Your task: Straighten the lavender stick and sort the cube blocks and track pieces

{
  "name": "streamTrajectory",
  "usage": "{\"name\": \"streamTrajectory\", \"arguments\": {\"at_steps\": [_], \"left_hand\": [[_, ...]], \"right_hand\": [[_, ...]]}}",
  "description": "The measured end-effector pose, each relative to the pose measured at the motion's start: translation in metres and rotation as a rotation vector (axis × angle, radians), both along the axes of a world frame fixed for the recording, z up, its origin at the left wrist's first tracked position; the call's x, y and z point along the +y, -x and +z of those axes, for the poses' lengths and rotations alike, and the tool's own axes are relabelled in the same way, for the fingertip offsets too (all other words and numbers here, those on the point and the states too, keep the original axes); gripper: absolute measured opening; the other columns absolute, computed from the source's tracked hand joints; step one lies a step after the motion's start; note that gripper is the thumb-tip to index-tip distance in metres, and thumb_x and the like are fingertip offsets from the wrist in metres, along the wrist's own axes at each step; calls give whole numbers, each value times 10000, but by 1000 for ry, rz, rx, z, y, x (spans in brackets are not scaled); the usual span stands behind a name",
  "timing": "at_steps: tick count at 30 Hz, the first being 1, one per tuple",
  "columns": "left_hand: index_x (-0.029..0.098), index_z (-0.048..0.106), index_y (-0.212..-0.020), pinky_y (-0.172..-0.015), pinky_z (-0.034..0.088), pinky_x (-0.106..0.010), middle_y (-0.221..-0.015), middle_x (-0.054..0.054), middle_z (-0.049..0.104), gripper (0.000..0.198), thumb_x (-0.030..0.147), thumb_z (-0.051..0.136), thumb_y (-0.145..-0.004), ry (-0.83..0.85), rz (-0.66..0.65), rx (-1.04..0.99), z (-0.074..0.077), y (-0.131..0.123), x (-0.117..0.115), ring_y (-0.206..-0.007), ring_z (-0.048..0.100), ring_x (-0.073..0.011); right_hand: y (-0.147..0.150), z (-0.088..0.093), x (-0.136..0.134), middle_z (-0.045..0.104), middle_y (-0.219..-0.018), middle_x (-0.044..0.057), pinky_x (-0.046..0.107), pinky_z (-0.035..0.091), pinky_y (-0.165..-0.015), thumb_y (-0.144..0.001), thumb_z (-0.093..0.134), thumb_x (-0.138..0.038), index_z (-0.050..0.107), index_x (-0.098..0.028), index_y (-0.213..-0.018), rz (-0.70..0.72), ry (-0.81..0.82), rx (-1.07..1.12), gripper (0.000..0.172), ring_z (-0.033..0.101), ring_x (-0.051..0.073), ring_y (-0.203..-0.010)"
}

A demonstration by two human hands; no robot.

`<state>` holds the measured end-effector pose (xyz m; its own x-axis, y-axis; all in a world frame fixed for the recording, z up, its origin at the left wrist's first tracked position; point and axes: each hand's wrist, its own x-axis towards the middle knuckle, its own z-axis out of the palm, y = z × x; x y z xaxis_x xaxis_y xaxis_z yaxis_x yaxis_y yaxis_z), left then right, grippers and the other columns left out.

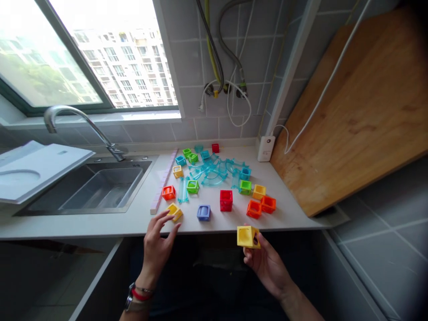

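Observation:
My right hand (265, 263) holds a hollow yellow cube (248, 236) by its fingertips, just in front of the counter's front edge (100, 225). My left hand (157, 245) is open with fingers spread, its fingertips close to another yellow cube (175, 211) that lies tilted near the counter's edge. Beyond lie a blue cube (203, 212), a red cube (226, 200), two orange cubes (261, 206), green cubes (193, 186) and a heap of clear turquoise track pieces (214, 171).
A steel sink (93, 189) with a curved tap (67, 117) lies to the left, with a white board (33, 167) over its left side. A large wooden board (361, 111) leans on the right wall. A white box (266, 148) with a cable stands at the back.

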<state>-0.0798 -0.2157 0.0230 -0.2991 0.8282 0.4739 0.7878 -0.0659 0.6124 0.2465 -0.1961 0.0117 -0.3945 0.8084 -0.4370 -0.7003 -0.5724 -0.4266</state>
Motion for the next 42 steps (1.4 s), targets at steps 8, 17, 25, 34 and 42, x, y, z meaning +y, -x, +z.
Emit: {"name": "streamTrajectory", "arguments": {"at_steps": [8, 17, 25, 34, 42], "left_hand": [[215, 495, -1421, -1013, 517, -512, -1421, -157, 588, 677, 536, 693, -859, 212, 87, -32, -17, 32, 23, -1268, 598, -347], [216, 624, -1293, -910, 577, -444, -1199, -112, 725, 602, 535, 761, -802, 75, 178, -249, -14, 19, 28, -977, 727, -285], [206, 613, -1163, -804, 575, -315, -999, -53, 723, 521, 414, 856, -751, 233, -234, -972, -2, -73, -56, -891, 702, -223], [204, 605, -1080, -749, 522, -276, -1187, -103, 690, 526, 384, 904, -686, 218, -179, -1238, -5, -128, -133, -884, 647, -195], [229, 561, -1047, -854, 564, -341, -1359, -119, 645, 508, 347, 902, -690, 97, -223, -1307, 30, -135, -135, -1003, 707, -245]], "right_hand": [[1, 7, -6, 701, -807, 9, 182, 466, -428, -912, 725, -450, 700, -168, -1011, 40, -77, 22, 300, 535, 64, -477], [-16, -4, -24, 680, -726, 4, 173, 443, -407, -886, 723, -533, 674, -170, -955, 92, -11, -30, 372, 504, 57, -434], [-9, 1, -39, 685, -777, 7, 199, 468, -386, -847, 714, -629, 666, -177, -968, 200, -79, -90, 471, 525, 68, -416], [18, 21, -78, 654, -757, 10, 233, 514, -402, -843, 696, -666, 644, -160, -929, 241, -178, -260, 516, 564, 91, -435], [2, 23, -106, 675, -922, 45, 192, 514, -440, -722, 851, -592, 637, -167, -1055, 172, -306, -275, 581, 592, 101, -610]]}}
